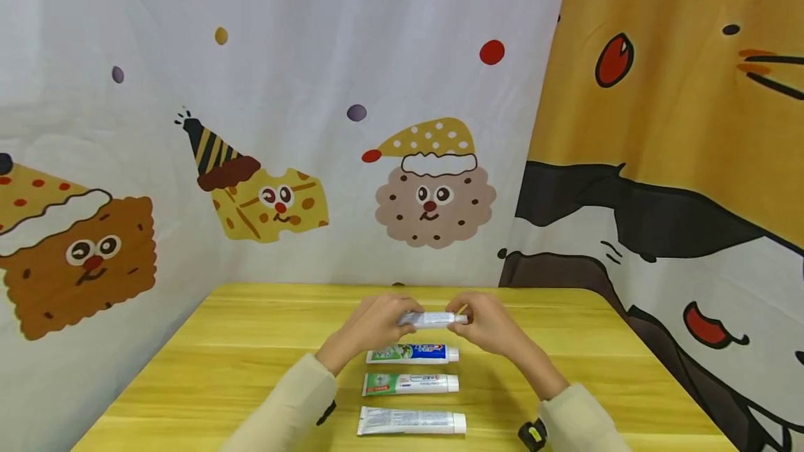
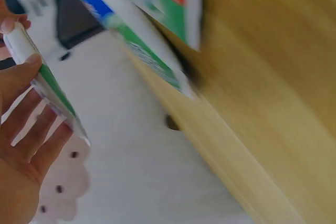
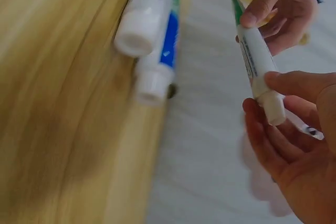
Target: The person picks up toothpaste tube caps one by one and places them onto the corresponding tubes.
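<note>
Both hands hold a white toothpaste tube (image 1: 430,320) level above the far part of the table. My left hand (image 1: 383,319) pinches its flat crimped end, thumb on one face and fingers behind; a green stripe shows there in the left wrist view. At the other end, the right hand (image 1: 486,323) grips the tube beside its white cap (image 3: 274,109). Below them on the table lie a blue-and-green toothpaste tube (image 1: 411,353), a white-and-green one (image 1: 421,383) and a mostly white one (image 1: 408,421), in a column with caps to the right.
The yellow wood-grain table (image 1: 251,368) ends at a patterned curtain (image 1: 283,89) hanging behind it. Black wrist straps, one being the right strap (image 1: 532,434), show below the pale sleeves (image 1: 289,396).
</note>
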`<state>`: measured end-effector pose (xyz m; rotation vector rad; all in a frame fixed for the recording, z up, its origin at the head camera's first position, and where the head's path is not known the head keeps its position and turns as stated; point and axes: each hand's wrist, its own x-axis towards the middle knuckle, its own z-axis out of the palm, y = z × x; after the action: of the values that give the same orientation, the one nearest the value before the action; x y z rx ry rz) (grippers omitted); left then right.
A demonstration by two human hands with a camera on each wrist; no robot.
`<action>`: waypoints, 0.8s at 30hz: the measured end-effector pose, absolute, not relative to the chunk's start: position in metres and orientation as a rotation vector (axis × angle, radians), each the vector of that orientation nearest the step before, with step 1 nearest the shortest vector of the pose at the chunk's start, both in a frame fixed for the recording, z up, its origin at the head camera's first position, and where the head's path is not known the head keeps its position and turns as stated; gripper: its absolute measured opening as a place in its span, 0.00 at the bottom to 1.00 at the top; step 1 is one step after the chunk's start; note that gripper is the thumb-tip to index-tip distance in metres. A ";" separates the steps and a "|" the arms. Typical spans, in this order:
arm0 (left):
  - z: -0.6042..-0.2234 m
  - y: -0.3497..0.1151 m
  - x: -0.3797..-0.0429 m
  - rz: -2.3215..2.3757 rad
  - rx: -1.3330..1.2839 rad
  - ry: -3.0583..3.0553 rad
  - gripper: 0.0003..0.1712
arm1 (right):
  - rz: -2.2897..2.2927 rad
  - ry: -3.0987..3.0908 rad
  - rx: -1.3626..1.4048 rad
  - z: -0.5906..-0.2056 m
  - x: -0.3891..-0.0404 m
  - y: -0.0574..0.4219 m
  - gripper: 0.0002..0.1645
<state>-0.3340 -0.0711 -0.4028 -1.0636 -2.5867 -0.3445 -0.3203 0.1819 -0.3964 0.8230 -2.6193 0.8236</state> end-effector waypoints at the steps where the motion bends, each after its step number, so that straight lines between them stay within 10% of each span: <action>1: -0.406 -0.070 -0.341 -0.348 -1.068 -2.620 0.16 | 0.819 -2.646 0.814 -0.400 -0.329 0.181 0.10; 24: -0.445 -0.051 -0.387 -0.251 -0.989 -2.978 0.12 | 0.818 -2.940 0.670 -0.457 -0.385 0.172 0.08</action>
<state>-0.3869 -0.0506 -0.4453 -0.9887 -2.9778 -0.2506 -0.3847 0.1718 -0.4572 0.6701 -2.9402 0.8177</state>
